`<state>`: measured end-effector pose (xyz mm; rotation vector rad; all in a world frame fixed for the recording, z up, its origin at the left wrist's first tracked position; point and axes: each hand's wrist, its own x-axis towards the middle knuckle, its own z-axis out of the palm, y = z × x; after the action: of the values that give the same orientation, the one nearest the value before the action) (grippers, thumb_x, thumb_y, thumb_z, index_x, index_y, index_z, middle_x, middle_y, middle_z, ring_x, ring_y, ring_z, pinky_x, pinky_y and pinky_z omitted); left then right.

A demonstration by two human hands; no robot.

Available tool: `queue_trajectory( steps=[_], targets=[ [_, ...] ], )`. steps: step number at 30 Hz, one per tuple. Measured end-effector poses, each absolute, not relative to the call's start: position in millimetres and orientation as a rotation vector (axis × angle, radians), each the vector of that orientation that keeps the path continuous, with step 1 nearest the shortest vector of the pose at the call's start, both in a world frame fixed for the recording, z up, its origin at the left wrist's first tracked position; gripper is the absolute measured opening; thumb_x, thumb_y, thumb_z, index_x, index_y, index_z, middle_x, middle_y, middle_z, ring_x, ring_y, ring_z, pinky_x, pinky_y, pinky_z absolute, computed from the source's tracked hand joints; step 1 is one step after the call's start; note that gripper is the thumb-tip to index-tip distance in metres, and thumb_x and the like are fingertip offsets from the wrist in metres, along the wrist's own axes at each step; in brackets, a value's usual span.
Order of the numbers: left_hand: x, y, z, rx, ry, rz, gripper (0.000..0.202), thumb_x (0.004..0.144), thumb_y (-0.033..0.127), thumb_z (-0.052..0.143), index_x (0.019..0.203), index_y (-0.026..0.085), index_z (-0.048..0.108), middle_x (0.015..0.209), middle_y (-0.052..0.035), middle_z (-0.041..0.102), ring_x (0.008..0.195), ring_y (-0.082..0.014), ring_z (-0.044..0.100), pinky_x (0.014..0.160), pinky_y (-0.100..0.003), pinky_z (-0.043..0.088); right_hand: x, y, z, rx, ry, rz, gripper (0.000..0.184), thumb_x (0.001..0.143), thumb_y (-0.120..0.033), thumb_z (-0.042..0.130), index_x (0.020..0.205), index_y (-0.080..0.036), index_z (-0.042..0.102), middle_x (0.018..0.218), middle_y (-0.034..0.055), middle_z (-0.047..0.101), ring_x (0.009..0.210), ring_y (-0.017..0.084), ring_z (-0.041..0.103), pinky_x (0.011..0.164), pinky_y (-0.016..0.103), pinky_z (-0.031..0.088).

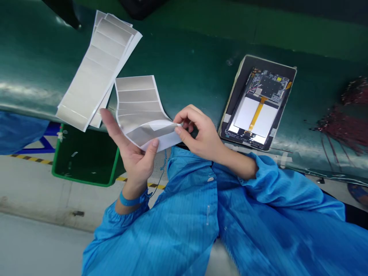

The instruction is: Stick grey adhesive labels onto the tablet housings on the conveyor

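Note:
A curved sheet of grey rectangular stickers (138,96) on white backing lies across my left hand (135,157), whose thumb presses on its near edge while the index finger stretches out beneath. My right hand (199,132) pinches the right end of one grey sticker (152,128), which is partly lifted and bowed away from the backing. To the right, an opened tablet (255,109) shows a circuit board, a white battery and an orange ribbon cable. It rests on a dark pad (244,76).
More sticker sheets (100,65) lie stacked on the green bench mat (189,65) at the left. Below the bench edge stands a green bin (86,157). Thin red wires (342,126) are heaped at the far right. A blue wrist strap (129,201) circles my left wrist.

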<state>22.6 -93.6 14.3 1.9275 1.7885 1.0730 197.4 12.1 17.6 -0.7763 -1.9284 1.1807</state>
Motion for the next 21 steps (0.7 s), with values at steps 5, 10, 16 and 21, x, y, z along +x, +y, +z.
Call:
queue_trajectory(
  steps=[5,10,16,21],
  targets=[
    [16.8,-98.8,-0.2,1.412,1.946,1.4,0.047,0.102,0.056,0.068,0.14,0.03,0.057,0.134,-0.0097,0.065,0.122,-0.0302,0.068,0.1,-0.05,0.061,197.9,10.8,16.8,-0.774,-2.098,0.964,0.016,0.109,-0.023,0.049,0.098,-0.021,0.061,0.093,0.0034,0.067,0.086,0.017,0.061,0.08,0.031,0.051],
    [16.4,-98.4,-7.2,1.338,1.958,1.472,0.038,0.099,0.048,0.077,0.126,0.026,0.062,0.109,-0.0063,0.063,0.094,-0.0214,0.064,0.077,-0.036,0.055,197.8,4.6,8.2,-0.836,-2.262,0.586,0.026,0.112,-0.022,0.04,0.121,-0.021,0.065,0.113,0.0081,0.073,0.101,0.021,0.064,0.087,0.036,0.05],
    [15.0,-97.2,-13.5,1.272,1.931,1.52,0.045,0.095,0.052,0.079,0.126,0.024,0.06,0.106,-0.0032,0.063,0.09,-0.0181,0.063,0.076,-0.031,0.053,200.9,3.1,4.4,-0.805,-2.311,0.207,0.03,0.112,-0.016,0.039,0.115,-0.025,0.067,0.126,0.0055,0.071,0.096,0.019,0.059,0.074,0.034,0.045],
    [18.5,-92.4,-14.1,1.189,1.867,1.596,0.044,0.091,0.045,0.085,0.123,0.024,0.064,0.106,-0.0039,0.065,0.091,-0.0184,0.064,0.079,-0.032,0.053,196.0,6.9,7.5,-0.811,-2.41,0.124,0.029,0.111,-0.015,0.038,0.109,-0.021,0.066,0.132,0.0086,0.065,0.111,0.022,0.059,0.084,0.035,0.05]
  ],
)
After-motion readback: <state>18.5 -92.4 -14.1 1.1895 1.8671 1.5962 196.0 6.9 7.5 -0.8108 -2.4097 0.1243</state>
